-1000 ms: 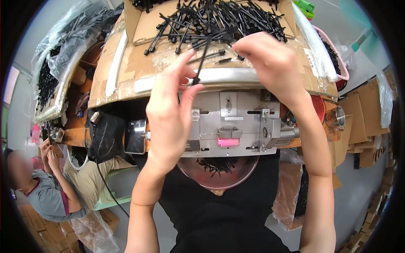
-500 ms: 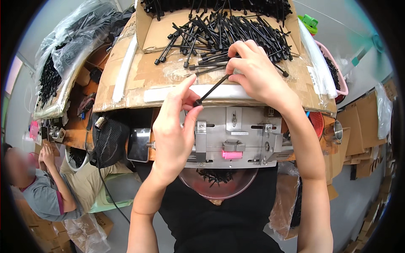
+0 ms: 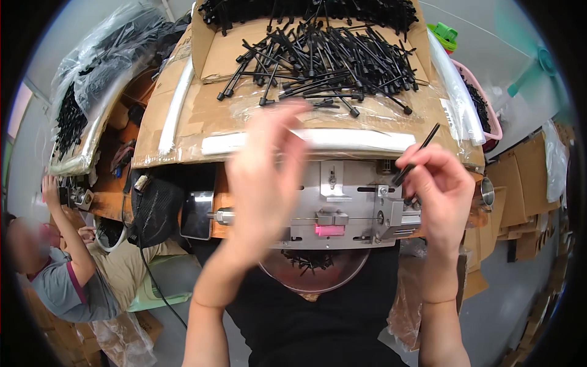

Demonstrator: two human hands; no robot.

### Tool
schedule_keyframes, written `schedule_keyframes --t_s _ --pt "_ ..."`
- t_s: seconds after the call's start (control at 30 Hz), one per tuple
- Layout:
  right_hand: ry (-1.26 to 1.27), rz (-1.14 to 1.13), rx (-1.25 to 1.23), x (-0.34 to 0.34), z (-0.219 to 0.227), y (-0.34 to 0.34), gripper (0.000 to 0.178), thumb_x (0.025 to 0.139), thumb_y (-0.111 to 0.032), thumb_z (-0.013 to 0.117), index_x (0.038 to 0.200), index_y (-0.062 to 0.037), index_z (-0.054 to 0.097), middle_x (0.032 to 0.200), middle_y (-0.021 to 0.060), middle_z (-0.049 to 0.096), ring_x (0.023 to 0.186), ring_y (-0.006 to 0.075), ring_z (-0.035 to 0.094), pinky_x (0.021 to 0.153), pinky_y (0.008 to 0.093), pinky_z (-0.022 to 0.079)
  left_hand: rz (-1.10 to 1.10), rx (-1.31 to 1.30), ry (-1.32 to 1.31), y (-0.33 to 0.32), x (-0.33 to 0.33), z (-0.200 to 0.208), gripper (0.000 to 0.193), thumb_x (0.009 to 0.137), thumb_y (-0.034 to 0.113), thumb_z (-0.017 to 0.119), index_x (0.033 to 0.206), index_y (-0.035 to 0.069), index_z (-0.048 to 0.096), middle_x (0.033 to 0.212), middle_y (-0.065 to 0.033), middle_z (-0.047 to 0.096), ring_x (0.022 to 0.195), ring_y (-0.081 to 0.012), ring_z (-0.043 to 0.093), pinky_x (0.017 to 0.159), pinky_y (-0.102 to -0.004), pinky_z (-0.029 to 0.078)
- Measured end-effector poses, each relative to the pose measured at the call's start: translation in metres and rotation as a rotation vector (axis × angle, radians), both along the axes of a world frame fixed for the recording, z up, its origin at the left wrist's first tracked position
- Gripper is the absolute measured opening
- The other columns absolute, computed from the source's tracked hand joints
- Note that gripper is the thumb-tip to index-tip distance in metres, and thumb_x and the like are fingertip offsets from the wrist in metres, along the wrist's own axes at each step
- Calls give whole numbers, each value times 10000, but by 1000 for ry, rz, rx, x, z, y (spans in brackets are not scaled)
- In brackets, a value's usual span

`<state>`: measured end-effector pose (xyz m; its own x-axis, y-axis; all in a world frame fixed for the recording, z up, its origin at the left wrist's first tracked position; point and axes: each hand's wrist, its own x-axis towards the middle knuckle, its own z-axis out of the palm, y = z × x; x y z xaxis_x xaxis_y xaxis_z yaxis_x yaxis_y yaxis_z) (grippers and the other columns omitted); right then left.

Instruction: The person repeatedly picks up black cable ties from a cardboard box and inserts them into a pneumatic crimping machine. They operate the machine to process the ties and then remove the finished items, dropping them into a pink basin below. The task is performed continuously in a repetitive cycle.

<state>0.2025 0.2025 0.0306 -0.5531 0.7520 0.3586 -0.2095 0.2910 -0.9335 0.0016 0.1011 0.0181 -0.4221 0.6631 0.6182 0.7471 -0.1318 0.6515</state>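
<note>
A thin black rod (image 3: 426, 140) stands tilted between the pinched fingers of my right hand (image 3: 439, 192), over the right end of a metal fixture (image 3: 306, 233). My left hand (image 3: 264, 177) is smeared by motion above the fixture's left part, and its fingers cannot be made out. Mounted on the fixture are a small clamp block (image 3: 332, 218) with a pink piece (image 3: 329, 230) and a thin metal pin across the middle. Beyond my hands lies a heap of black rods with knobbed ends (image 3: 324, 58) on a cardboard sheet (image 3: 226, 113).
Below the fixture sits a clear reddish bowl (image 3: 358, 269) holding short black pieces. To the left are a phone (image 3: 199, 214) and a black mesh bag (image 3: 158, 205). A metal cup (image 3: 488, 191) stands at right. A co-worker (image 3: 67, 281) sits at far left.
My right hand has come from beside the heap down to the right, carrying the rod. My left hand no longer touches the rod's knobbed end and is moving. The co-worker's arm has risen.
</note>
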Motion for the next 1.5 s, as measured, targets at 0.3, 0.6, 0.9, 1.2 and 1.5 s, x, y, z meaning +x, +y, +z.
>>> schedule_keyframes --t_s 0.3,0.6,0.9,1.2,1.5 --pt "217 155 -190 -25 -19 6 96 980 -55 569 1044 11 545 936 108 652 929 192 651 822 308 514 244 -262 17 34 -95 1 141 866 99 688 966 4 657 864 -146 689 781 -265 673 745 -364 519" --pt "210 60 -333 -37 -46 -32 139 948 12 589 1081 41 619 940 51 601 796 96 606 639 226 502 -311 -190 -562 -28 55 -15 135 868 -41 682 993 -60 636 946 -95 673 880 -156 684 787 -282 563" --pt "20 46 -18 0 -30 -23 59 900 55 616 952 71 639 951 74 592 832 120 574 707 240 477 -239 -64 -175 -19 78 -21 235 794 35 768 1011 12 681 930 -107 702 806 -213 684 677 -306 543" --pt "-533 -834 741 137 27 248 241 923 -167 657 1093 -4 708 946 90 728 802 134 637 753 283 497 84 -27 219 25 -44 7 170 856 -79 587 973 22 658 924 -112 644 845 -275 629 763 -330 493" --pt "-690 -285 776 0 25 149 221 897 -208 680 968 0 701 752 124 647 694 197 591 670 299 477 -65 -236 235 33 -89 0 234 807 -124 610 1009 -13 647 917 -108 673 834 -219 663 796 -290 518"
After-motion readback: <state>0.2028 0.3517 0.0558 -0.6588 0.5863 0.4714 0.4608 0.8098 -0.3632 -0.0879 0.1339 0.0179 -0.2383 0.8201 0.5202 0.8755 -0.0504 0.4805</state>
